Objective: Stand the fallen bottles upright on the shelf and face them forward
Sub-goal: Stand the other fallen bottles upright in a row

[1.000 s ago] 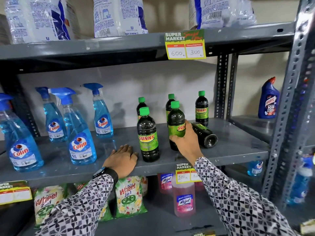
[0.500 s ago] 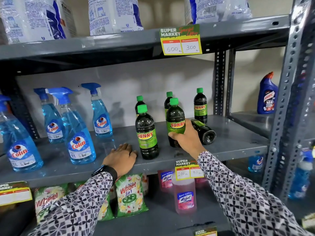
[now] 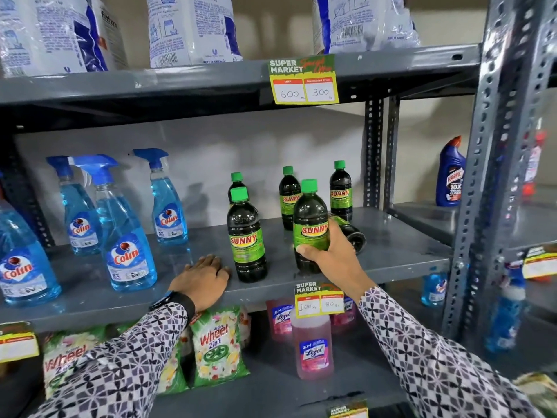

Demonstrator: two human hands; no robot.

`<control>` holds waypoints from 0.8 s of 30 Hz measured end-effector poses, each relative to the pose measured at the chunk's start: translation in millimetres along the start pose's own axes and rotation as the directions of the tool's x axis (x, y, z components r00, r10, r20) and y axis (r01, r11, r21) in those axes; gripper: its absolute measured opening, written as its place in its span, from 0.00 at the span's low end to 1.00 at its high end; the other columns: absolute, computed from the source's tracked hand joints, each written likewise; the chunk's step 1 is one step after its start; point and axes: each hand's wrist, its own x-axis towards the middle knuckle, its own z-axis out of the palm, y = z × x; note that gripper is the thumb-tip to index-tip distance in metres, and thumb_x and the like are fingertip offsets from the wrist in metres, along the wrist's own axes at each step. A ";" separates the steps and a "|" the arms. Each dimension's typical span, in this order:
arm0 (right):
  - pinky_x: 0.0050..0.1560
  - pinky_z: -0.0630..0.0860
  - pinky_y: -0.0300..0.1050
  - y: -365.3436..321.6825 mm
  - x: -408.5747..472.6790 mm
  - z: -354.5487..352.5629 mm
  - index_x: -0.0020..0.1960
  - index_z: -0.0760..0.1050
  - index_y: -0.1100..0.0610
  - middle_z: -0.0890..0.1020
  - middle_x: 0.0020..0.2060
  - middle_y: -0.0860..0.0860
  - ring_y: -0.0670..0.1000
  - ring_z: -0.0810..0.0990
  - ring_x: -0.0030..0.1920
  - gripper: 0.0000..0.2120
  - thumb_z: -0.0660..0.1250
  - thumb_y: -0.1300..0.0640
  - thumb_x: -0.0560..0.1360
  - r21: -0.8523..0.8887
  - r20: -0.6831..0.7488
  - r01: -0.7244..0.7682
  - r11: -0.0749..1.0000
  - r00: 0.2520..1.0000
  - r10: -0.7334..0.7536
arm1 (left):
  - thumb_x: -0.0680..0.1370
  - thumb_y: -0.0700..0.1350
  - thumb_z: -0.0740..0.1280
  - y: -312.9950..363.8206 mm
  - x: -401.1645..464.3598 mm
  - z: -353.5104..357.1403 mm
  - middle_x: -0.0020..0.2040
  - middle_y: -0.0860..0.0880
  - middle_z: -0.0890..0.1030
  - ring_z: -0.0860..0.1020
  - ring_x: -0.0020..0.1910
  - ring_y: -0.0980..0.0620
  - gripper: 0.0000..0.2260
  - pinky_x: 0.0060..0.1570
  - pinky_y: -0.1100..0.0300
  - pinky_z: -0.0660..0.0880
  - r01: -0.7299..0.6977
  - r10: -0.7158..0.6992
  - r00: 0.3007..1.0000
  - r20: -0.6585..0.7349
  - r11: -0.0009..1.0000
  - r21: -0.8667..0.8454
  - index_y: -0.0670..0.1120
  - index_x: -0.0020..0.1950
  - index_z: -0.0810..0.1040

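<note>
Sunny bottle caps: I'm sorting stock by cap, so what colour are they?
Bright green, as on the Sunny bottle in the right hand; the head view shows it.

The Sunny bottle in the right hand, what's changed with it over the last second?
The right hand has turned the gripped Sunny bottle so its label faces more forward. The left hand stays flat on the shelf, and the fallen bottle still lies on its side.
</note>
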 end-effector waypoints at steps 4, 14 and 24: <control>0.61 0.78 0.41 0.2 -4.0 -1.7 0.72 0.72 0.51 0.85 0.60 0.47 0.44 0.84 0.60 0.31 0.81 0.58 0.74 0.002 0.014 0.012 1.000 1.000 -0.012 | 0.84 0.58 0.48 -3.3 0.1 1.3 0.86 0.46 0.57 0.56 0.85 0.47 0.29 0.83 0.45 0.51 -0.010 0.010 1.000 -0.019 1.000 0.005 0.47 0.84 0.59; 0.55 0.81 0.46 -15.6 -7.9 -41.4 0.70 0.76 0.53 0.80 0.60 0.50 0.47 0.82 0.55 0.18 0.68 0.47 0.83 -0.280 -0.459 0.107 0.954 0.858 -0.231 | 0.85 0.57 0.48 2.8 -3.7 -0.3 0.86 0.45 0.57 0.57 0.85 0.47 0.28 0.83 0.45 0.51 -0.003 0.003 1.000 -0.022 1.000 -0.001 0.47 0.83 0.58; 0.40 0.79 0.48 -19.5 80.4 -64.9 0.64 0.75 0.60 0.82 0.48 0.58 0.57 0.82 0.48 0.26 0.79 0.48 0.74 -0.357 0.020 -0.505 0.786 0.837 0.547 | 0.85 0.57 0.48 4.0 -3.7 -0.9 0.85 0.46 0.58 0.57 0.84 0.47 0.27 0.83 0.47 0.52 -0.008 0.008 0.999 -0.042 1.000 0.000 0.48 0.83 0.60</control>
